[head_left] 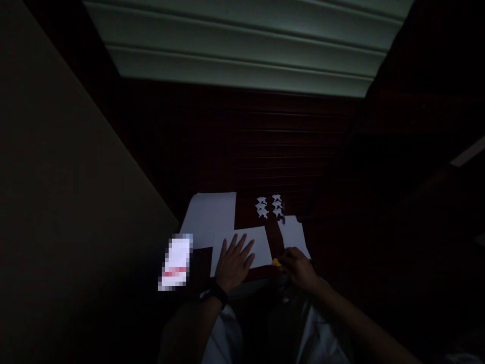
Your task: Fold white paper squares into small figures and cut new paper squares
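Note:
My left hand (234, 263) lies flat with its fingers spread on a white sheet of paper (258, 243). A dark band circles that wrist. At the sheet's lower right corner, my right hand (298, 267) is closed on a small yellow object (277, 262). Dim light and the fingers hide most of this object, so its kind is unclear. Beyond my right hand lies another piece of white paper (293, 235), partly under or behind the fingers.
Several small white paper cutouts (261, 207) stand in two groups at the back of the dark table. A larger white sheet (212, 215) lies at the back left. A bright pixelated patch (177, 262) is at the left. Pale slats (242, 55) rise beyond the table.

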Motion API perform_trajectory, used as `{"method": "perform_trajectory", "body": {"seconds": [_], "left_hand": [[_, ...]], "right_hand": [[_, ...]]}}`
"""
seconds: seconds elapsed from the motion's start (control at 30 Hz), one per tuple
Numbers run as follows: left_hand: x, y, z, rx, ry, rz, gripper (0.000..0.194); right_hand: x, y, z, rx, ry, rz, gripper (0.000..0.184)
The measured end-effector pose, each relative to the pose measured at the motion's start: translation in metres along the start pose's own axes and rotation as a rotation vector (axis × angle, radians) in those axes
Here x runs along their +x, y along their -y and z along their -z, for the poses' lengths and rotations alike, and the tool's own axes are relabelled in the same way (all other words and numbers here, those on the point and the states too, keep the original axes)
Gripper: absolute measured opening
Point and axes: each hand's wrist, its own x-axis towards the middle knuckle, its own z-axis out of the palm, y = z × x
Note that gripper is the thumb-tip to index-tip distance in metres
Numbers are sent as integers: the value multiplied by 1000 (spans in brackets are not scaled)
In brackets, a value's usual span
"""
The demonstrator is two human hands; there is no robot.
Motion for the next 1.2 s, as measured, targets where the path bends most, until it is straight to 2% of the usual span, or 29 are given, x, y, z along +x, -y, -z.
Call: {"method": "perform_trajectory", "body": {"seconds": [0.17,0.53,1.2], "left_hand": [[-1,0,-1,-1,2,1,49],[0,-1,-1,-20,-14,13,49],[0,-2,1,-15,-5,18,49]], "right_hand": [[-2,-2,-3,14,-24,-30,36],[-17,-3,4,-10,-27,-16,30],[-7,8,-3,-12,-10,1,24]]}}
